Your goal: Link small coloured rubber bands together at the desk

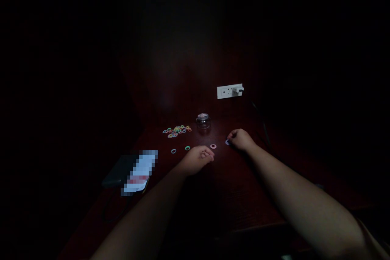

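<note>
My right hand [242, 139] is at the right of a row of small rings on the dark red table, its fingers pinched on the edge of a pale purple hair tie [227, 142]. My left hand [196, 159] hovers low over the table, fingers loosely bent and a little apart, with nothing visible in them. Just beyond its fingertips lies a pink hair tie [213, 146]. Further left in the row are a green hair tie [187, 148] and a blue one [173, 151]. Behind them a loose pile of coloured hair ties [177, 131] is spread out.
A clear lidded jar [203, 121] stands toward the back. On the wall is a white socket plate [224, 92] with a plugged-in adapter. At the left lie a dark flat object [117, 170] and a blurred pale item [141, 170]. The surroundings are very dark.
</note>
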